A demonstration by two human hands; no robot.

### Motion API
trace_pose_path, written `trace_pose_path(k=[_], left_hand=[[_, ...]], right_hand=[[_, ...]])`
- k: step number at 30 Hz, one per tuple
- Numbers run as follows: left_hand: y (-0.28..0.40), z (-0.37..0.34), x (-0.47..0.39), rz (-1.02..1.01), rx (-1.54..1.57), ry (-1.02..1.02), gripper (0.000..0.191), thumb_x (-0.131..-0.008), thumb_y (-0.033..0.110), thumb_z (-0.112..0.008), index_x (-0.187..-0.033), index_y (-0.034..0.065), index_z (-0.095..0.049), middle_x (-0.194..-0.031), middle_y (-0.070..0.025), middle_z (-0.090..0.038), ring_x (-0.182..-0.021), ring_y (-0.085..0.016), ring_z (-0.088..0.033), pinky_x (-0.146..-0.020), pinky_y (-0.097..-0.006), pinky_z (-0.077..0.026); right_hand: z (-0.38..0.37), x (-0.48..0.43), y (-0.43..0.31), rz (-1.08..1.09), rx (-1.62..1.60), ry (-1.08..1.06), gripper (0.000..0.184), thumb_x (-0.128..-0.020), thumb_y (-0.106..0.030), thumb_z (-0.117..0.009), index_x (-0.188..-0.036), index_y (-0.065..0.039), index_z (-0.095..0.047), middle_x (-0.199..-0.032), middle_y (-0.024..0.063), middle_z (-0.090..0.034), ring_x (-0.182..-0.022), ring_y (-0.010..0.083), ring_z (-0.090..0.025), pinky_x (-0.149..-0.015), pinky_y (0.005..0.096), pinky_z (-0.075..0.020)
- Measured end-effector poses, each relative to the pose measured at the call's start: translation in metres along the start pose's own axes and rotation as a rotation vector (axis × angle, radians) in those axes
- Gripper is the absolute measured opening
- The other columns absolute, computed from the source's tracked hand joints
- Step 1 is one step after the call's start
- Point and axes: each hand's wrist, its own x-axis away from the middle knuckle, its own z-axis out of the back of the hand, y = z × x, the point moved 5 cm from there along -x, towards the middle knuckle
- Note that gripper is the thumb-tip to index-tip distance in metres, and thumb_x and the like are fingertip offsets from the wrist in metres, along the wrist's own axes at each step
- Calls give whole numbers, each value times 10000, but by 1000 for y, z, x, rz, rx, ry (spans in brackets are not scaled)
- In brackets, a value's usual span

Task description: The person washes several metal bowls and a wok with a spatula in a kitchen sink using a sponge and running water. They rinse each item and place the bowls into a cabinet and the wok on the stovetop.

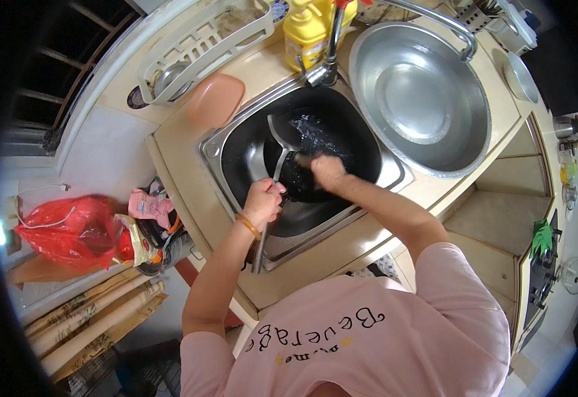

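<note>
My left hand (263, 199) is closed around the long handle of a metal spatula (280, 161), whose broad end points away from me over a dark pan (314, 131) with water in it. A dark part, possibly the pan's handle, shows beside my left fingers. My right hand (327, 171) is over the pan, right of the spatula, blurred and with its fingers bent. A small brownish shape shows at its fingertips; whether it is held cannot be told. The pan lies in a sink with a steel rim (212, 171). The faucet (322, 74) stands behind it.
A large metal basin (415, 84) stands right of the sink. Behind are yellow pump bottles (305, 37); back left are a pink plastic dish (217, 100) and a slotted rack (204, 47). A red plastic bag (78, 231) is at the left, a gas stove (542, 278) at the far right.
</note>
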Motion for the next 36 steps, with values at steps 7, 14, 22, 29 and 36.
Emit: trace_pose_path(k=[7, 14, 22, 29, 36], left_hand=[[-16, 26, 20, 46, 166, -38, 211, -963, 234, -423, -807, 105, -483, -590, 18, -410, -446, -72, -363, -375, -227, -273], [0, 5, 4, -345, 303, -142, 147, -940, 169, -490, -859, 54, -531, -743, -6, -528, -647, -91, -499, -620, -217, -428], [19, -35, -22, -532, 609, 66, 164, -935, 99, -496, -1063, 28, -571, -862, 15, -530, -754, -57, -479, -688, -186, -411], [17, -31, -13, -460, 399, 72, 169, -945, 115, -473, -999, 12, -596, -812, 16, -510, -733, -49, -436, -687, -186, -378], [-13, 29, 27, -344, -177, 272, 203, -917, 184, -494, -887, -5, -562, -859, -109, -602, -776, -248, -574, -618, -366, -456]], right_hand=[[-18, -37, 35, -223, 203, 27, 277, -815, -148, -524, -1044, -71, -659, -1192, 132, -539, -1076, 313, -532, -804, 415, -498], [4, -6, 6, -283, -709, 101, 272, -754, -87, -594, -993, 33, -643, -904, 190, -668, -867, 331, -651, -742, 342, -514], [39, 43, -65, -258, -1536, 402, 223, -903, -122, -490, -939, 67, -604, -795, 91, -643, -713, 154, -599, -624, 279, -463], [41, 62, -76, -4, -777, 180, 181, -839, -111, -468, -833, 38, -571, -785, 262, -603, -778, 431, -595, -670, 456, -476], [35, 0, 15, -216, 79, 39, 231, -791, -202, -599, -965, -61, -653, -1210, 179, -516, -1024, 331, -552, -763, 363, -519]])
